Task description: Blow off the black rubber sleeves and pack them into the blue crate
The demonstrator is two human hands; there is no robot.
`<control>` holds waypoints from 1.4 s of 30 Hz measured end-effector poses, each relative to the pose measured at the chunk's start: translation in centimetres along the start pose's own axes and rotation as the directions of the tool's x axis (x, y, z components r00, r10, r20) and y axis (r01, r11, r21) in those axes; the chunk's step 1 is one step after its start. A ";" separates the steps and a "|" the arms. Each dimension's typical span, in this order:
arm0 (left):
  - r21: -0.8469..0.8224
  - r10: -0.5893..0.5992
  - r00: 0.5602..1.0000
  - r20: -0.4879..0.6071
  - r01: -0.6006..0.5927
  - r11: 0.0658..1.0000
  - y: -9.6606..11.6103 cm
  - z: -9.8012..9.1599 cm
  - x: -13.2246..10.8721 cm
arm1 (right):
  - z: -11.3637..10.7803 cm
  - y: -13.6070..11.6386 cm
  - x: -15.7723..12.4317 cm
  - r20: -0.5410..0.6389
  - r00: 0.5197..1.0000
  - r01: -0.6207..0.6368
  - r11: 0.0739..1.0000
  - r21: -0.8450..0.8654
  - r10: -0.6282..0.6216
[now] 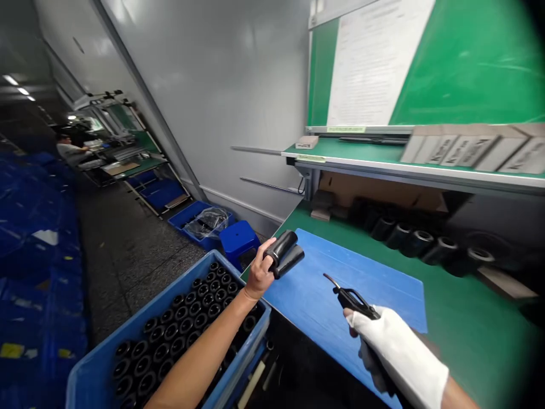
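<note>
The right hand (377, 341) wears a long white fabric glove (402, 355) reaching past the wrist, while the left hand (259, 272) and forearm (200, 355) are bare

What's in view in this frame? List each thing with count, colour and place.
front crate: 1, blue, lower left
packed cylinders: many, black, upright in the front crate
bench cylinders: several, black, back of the bench
mat: 1, blue, on the bench
workbench: 1, green, right
printed sheet: 1, white, on the green board, upper right
cartons: several, grey, on the shelf, right
stool: 1, blue, beyond the mat
far crate: 1, blue, on the floor, holding a clear bag
stacked crates: many, blue, far left
co-worker: 1, far left, at a distant bench
left hand: 1, bare, holding two black cylinders
right hand: 1, white-gloved, holding a black air blow gun
</note>
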State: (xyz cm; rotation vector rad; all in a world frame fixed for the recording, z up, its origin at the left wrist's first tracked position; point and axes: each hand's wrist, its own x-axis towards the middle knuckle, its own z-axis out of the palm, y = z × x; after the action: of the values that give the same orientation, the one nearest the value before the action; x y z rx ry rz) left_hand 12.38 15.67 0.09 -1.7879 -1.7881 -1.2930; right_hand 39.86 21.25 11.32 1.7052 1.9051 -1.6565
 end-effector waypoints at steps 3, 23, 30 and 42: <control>0.042 -0.031 0.999 -0.030 0.032 0.999 -2.4 -2.8 -1.6 | 2.3 -2.1 0.8 0.100 0.995 0.023 0.994 -0.105 -0.013; 0.135 0.034 0.999 0.013 -0.036 0.990 -6.1 -7.5 -1.7 | 7.0 -6.7 1.6 0.190 0.970 0.138 0.987 0.088 -0.152; 0.149 0.288 0.945 0.155 -0.310 0.939 -6.9 -8.0 1.0 | 5.1 -6.5 1.6 0.168 0.975 0.136 0.988 0.070 -0.146; 0.116 0.313 0.931 0.186 -0.337 0.934 -6.7 -8.8 1.6 | 5.5 -6.0 1.5 0.117 0.975 0.178 0.981 0.081 -0.187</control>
State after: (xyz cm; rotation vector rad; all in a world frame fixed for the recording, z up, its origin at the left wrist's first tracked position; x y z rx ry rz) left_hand 2.70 11.27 3.64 -2.0494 -1.5296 -0.8853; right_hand 31.75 19.52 11.84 1.4483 2.0196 -1.8670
